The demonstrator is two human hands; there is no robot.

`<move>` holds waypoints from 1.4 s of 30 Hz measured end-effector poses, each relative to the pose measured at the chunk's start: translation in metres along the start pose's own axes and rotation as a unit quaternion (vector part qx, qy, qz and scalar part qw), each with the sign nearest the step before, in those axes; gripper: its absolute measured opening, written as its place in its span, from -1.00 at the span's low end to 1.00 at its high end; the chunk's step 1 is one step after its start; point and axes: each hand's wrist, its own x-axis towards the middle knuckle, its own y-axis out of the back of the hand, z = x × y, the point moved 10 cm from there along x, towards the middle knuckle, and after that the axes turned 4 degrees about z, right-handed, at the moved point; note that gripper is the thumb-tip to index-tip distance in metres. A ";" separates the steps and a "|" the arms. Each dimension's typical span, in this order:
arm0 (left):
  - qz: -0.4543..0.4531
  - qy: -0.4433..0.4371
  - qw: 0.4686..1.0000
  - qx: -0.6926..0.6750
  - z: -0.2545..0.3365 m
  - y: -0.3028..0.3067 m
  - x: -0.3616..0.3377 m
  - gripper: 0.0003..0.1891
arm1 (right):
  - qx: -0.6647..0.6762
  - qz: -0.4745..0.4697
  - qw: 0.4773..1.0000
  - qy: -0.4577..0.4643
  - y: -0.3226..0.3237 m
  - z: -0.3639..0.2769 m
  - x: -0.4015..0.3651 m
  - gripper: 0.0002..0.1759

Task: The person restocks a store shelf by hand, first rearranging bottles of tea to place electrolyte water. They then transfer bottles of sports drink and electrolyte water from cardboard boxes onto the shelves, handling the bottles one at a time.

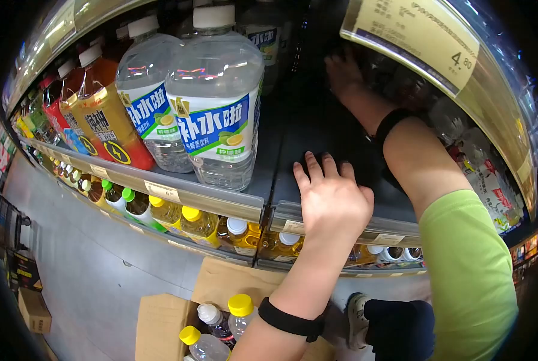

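Observation:
My left hand lies palm down on the dark shelf near its front edge, fingers spread, holding nothing. Deeper in, my right hand reaches toward the dim back of the shelf; its fingers look apart and I see nothing held in them. Shadow blurs what is around those fingertips. Left of my hands stands a large clear bottle with a white cap and a blue-white label, and a second such bottle beside it. Clear bottles line the shelf right of my right forearm.
A price tag reading 4.80 hangs from the upper shelf edge. Orange drink bottles stand farther left. Yellow-capped bottles fill the lower shelf. Below, an open cardboard box holds several bottles, near a shoe on the floor.

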 end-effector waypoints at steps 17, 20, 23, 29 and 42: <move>0.004 -0.012 1.000 0.014 0.002 0.004 0.000 -0.50 | 0.130 0.029 0.991 -0.026 -0.105 0.000 0.059 -0.52; 0.010 -0.013 1.000 0.009 0.001 0.003 0.000 -0.45 | 0.087 0.007 0.995 -0.044 -0.059 0.003 0.034 -0.55; 0.040 0.005 0.999 0.005 -0.001 0.009 0.003 -0.28 | 0.066 0.012 0.997 -0.038 -0.032 0.004 0.024 -0.57; 0.104 0.053 0.993 -0.001 -0.005 0.030 0.004 0.05 | 0.063 0.093 0.980 0.163 0.101 -0.051 -0.073 -0.62; 0.090 0.001 0.996 0.013 0.002 0.037 -0.001 0.04 | 0.010 0.100 0.962 0.255 0.153 0.006 -0.311 -0.60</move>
